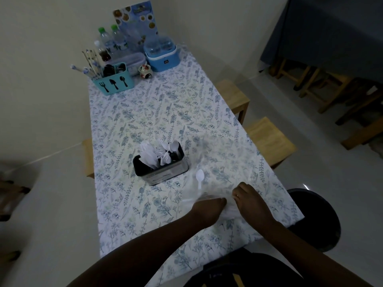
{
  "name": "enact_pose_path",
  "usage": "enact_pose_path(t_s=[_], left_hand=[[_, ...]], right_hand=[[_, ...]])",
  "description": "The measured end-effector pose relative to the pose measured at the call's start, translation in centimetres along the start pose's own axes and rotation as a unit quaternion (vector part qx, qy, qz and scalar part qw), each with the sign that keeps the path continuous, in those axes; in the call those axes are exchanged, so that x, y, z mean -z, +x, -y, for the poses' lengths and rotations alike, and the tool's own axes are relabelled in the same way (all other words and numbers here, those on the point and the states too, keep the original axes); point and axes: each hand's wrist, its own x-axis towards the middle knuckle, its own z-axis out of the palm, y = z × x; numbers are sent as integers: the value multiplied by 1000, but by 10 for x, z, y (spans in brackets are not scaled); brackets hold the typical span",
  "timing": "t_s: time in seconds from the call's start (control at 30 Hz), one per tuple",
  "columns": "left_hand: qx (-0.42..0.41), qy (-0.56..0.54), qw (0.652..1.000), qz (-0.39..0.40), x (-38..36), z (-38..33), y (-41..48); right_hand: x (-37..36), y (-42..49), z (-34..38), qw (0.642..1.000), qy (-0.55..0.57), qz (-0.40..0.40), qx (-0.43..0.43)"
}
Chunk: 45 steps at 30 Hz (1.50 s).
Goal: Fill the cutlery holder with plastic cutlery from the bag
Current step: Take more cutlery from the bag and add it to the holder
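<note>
Floral-clothed table [145, 112] in dim room. Cutlery holder [161, 172] stood mid-table, already packed with white forks and spoons. Clear bag [215, 179] lay just right of holder, near-empty; one white spoon [200, 179] showed inside. Left hand [208, 210] had fingers curled round crumpled bag mouth; right hand [251, 201] had fingers bent, tips pinching same film. Judged: spoon light, stiff, slick, likely brittle if bent; best taken by handle. Bag limp, slippery; mouth needs holding open.
</note>
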Motion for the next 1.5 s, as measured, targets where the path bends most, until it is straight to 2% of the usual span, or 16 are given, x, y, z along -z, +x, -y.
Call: enact_pose_path(t_s=[0.1,0.27,0.43,0.57,0.73,0.9,1.13,1.23,1.33,1.5], left_hand=[[5,1,1000,-26,4,1,-1],[-18,-11,999,-49,-3,7,-6],[-25,5,996,-82,-9,15,-9],[5,-5,997,-74,-17,19,-8],[45,-86,993,-61,-3,10,-7],[59,-121,990,-42,-1,11,-5],[75,-233,968,-45,7,12,-3],[68,-291,951,-75,12,13,-6],[40,-269,955,-118,12,13,-13],[-3,-289,940,-181,20,3,-20]], right_hand=[[-11,-1,-9,1000,-20,12,-8],[3,5,-12,995,-82,0,48],[13,5,-10,999,-2,-35,33],[1,0,-16,999,23,-14,34],[-5,1,-23,998,-25,9,50],[15,5,-21,998,67,-2,5],[18,3,-31,997,73,22,4],[18,2,-36,996,81,18,-13],[23,1,-41,997,73,20,-22],[36,5,-34,999,34,35,-14]])
